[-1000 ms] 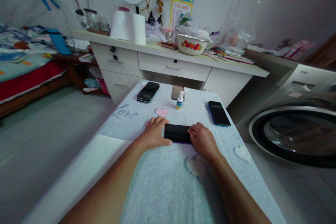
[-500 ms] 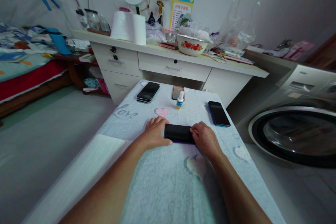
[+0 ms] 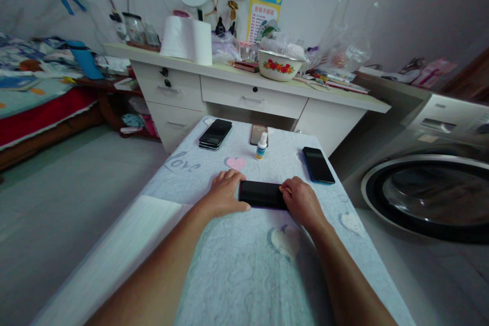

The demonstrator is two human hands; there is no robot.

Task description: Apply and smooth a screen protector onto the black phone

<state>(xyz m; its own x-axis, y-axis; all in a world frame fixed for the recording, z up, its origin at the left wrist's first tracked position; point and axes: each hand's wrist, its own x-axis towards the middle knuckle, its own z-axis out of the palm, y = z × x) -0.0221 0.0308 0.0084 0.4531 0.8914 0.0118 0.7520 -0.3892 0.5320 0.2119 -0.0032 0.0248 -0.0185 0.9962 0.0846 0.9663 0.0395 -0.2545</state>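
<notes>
A black-screened smartphone (image 3: 263, 194) lies flat, lengthwise from left to right, on the cloth-covered table. My left hand (image 3: 226, 194) steadies its left end, thumb at the near edge and fingers at the far edge. Over the right end, my right hand (image 3: 301, 199) is closed with its fingertips pressed to the screen; whatever it may pinch is hidden. Beyond the phone stands a small white-capped spray bottle (image 3: 262, 146). Behind the bottle lies a gold-coloured phone (image 3: 257, 133).
Several stacked phones (image 3: 216, 133) lie at the table's far left. Another dark phone with a blue edge (image 3: 318, 165) rests near the right edge. A white desk (image 3: 252, 89) stands beyond the table, and a washing machine (image 3: 420, 137) is on the right.
My right hand has slid slightly to the right along the phone's screen, uncovering a little more of it. My left hand and the phone stay in place.
</notes>
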